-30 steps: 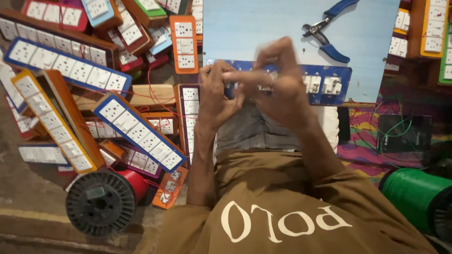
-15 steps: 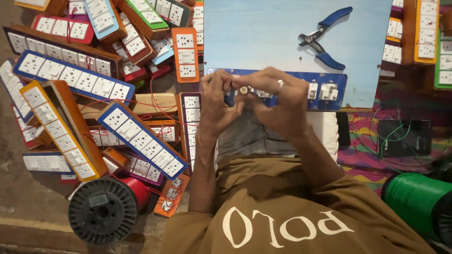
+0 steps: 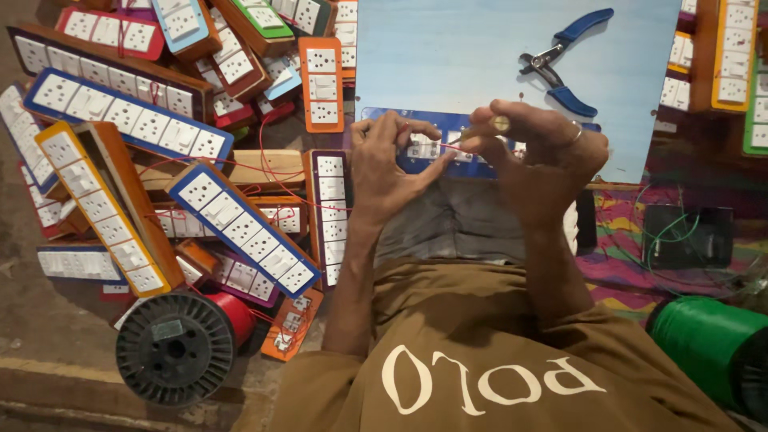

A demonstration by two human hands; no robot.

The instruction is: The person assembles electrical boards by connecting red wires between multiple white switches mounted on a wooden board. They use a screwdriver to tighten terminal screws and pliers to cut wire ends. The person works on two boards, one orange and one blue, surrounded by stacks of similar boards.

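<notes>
A blue switch strip (image 3: 436, 150) with white switches lies along the near edge of a pale blue board (image 3: 448, 56). My left hand (image 3: 388, 164) grips the strip's left end, its thumb stretched toward a thin red wire (image 3: 458, 146). My right hand (image 3: 540, 156) is curled around a small screwdriver (image 3: 498, 125) with a pale round handle end, and its tip points down at the strip. The two hands are close together, nearly touching. The strip's right part is hidden behind my right hand.
Blue-handled pliers (image 3: 564, 68) lie on the board's far right. Many switch boards in blue (image 3: 240, 228), yellow (image 3: 100, 204) and orange (image 3: 322, 84) frames are heaped to the left. A black wire spool (image 3: 176, 348) sits at lower left, a green spool (image 3: 708, 344) at lower right.
My hands, clasped together over the strip a second ago, have moved slightly apart. My right hand has turned, so the screwdriver's handle end now shows.
</notes>
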